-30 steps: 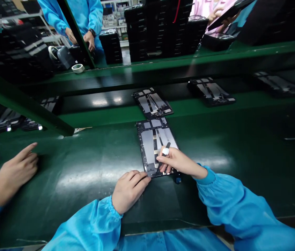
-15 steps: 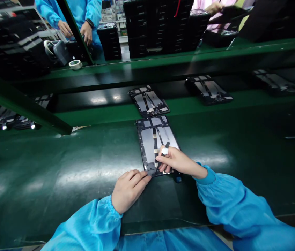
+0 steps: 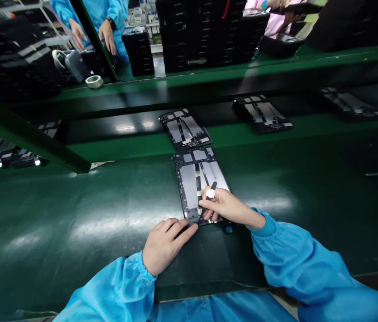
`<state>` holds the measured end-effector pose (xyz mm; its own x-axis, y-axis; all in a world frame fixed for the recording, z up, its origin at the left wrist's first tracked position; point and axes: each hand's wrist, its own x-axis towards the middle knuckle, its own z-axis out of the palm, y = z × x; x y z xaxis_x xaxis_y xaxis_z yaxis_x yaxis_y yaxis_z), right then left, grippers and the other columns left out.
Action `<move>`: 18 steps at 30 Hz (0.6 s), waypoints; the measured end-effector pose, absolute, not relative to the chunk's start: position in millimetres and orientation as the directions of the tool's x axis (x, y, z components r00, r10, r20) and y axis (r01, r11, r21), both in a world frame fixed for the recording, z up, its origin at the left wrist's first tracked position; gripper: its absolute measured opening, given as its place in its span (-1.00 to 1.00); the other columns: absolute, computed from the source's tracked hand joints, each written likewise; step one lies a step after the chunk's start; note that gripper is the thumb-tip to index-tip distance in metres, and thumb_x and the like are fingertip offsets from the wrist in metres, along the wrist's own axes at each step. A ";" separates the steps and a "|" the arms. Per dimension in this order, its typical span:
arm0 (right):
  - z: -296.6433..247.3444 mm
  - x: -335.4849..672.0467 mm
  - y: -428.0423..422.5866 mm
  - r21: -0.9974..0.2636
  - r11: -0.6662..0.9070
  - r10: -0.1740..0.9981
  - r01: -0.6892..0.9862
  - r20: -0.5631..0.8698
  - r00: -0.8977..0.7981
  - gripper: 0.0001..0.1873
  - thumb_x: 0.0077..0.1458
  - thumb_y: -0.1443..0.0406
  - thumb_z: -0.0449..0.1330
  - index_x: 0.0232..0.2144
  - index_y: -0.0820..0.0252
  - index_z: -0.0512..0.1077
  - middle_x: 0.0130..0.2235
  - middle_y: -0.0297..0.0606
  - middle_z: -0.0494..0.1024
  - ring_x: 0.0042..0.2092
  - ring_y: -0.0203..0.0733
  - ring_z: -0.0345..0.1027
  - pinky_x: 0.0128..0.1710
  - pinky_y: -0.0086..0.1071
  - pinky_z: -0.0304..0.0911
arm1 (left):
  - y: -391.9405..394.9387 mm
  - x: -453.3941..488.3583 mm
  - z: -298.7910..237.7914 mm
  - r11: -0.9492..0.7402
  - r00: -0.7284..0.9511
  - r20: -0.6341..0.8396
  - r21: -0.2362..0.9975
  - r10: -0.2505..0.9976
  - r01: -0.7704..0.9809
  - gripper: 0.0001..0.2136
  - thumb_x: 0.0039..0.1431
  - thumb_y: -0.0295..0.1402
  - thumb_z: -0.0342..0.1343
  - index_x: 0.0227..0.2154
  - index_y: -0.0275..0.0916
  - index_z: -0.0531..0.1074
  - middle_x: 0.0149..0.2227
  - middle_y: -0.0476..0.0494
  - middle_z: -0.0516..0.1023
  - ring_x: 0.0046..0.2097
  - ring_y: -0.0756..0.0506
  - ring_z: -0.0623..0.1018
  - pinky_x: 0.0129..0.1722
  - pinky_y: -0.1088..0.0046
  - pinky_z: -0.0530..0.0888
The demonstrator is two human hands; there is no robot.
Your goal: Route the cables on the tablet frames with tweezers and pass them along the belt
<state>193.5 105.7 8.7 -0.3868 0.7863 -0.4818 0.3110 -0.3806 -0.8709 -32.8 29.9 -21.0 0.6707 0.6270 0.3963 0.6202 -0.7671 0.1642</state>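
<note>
Tablet (image 3: 188, 181) lies with its innards bared on the green table (image 3: 125, 192)

From where I stand, it sits in front of the person in blue sleeves (image 3: 312, 255), face of silver panels up, a dark ribbon cable (image 3: 197, 174) running down its middle.

The left hand (image 3: 163, 243) rests palm down at the near left corner, fingers loosely stretched, the tips touching the tablet's edge; they are not wrapped round anything that I can see. The right hand (image 3: 220, 205) is closed in a pen-like pinch on a slim black tool (image 3: 214, 185), held over the tablet's near right part. The tool slants, its lower end reaching down by the near edge; I cannot tell whether it touches. A white patch (image 3: 210, 193) shows at the grip, on finger or tool, I cannot say which. Just past the near right corner sits a small blue piece (image 3: 228, 229).

Right behind the tablet lies a second opened unit (image 3: 185, 129), with a third (image 3: 264, 114) farther right and a fourth (image 3: 351, 104) beyond, dim in the shadow. More units show to the left, partly behind a slanting green post (image 3: 41, 134). On the far ledge sit a pale tape roll (image 3: 94, 81) and tall stacks of black trays (image 3: 205, 36), and past them a co-worker's hands (image 3: 106, 36) hang spread over something dark.
</note>
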 end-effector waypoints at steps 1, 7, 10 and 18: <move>8.1 193.7 105.8 -0.872 -0.376 0.788 0.313 -0.479 -0.388 -0.75 0.06 0.17 0.26 -0.41 0.17 0.29 -0.59 -0.34 0.54 -0.56 -0.24 0.50 -0.63 -0.49 0.34 | 29.9 -32.6 -19.9 -0.769 0.686 0.378 0.132 0.622 0.625 -0.70 0.39 -0.48 -0.10 0.09 -0.21 0.38 -0.06 -0.16 0.53 -0.15 -0.11 0.46 -0.22 0.34 0.46; 5.2 210.4 97.0 -0.918 -0.316 0.865 0.240 -0.383 -0.324 -0.67 0.04 0.05 0.24 -0.42 0.14 0.27 -0.56 -0.33 0.52 -0.45 -0.13 0.56 -0.61 -0.45 0.37 | 29.1 -31.2 -17.2 -0.768 0.727 0.301 0.033 0.618 0.639 -0.67 0.39 -0.49 -0.16 0.10 -0.20 0.37 -0.04 -0.21 0.50 -0.14 -0.13 0.46 -0.26 0.34 0.44; 5.6 222.2 86.0 -0.934 -0.249 0.912 0.257 -0.315 -0.262 -0.70 0.09 0.06 0.22 -0.42 0.13 0.29 -0.52 -0.32 0.52 -0.45 -0.15 0.53 -0.59 -0.42 0.38 | 28.6 -30.4 -18.3 -0.764 0.720 0.297 0.056 0.628 0.643 -0.66 0.40 -0.49 -0.18 0.10 -0.20 0.37 -0.04 -0.22 0.49 -0.13 -0.13 0.46 -0.23 0.33 0.46; 2.8 225.2 75.9 -0.923 -0.137 0.928 0.359 -0.247 -0.280 -0.80 0.18 0.15 0.18 -0.40 0.11 0.34 -0.51 -0.35 0.52 -0.52 -0.21 0.45 -0.55 -0.39 0.33 | 29.2 -30.1 -20.5 -0.751 0.686 0.335 0.118 0.646 0.650 -0.68 0.37 -0.51 -0.12 0.09 -0.19 0.38 -0.06 -0.22 0.48 -0.12 -0.13 0.47 -0.19 0.31 0.51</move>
<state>225.2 75.9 2.8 -0.2803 0.9276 -0.2471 0.3595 -0.1373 -0.9230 -30.1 29.2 -20.5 0.6858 0.6459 0.3353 0.6497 -0.7510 0.1178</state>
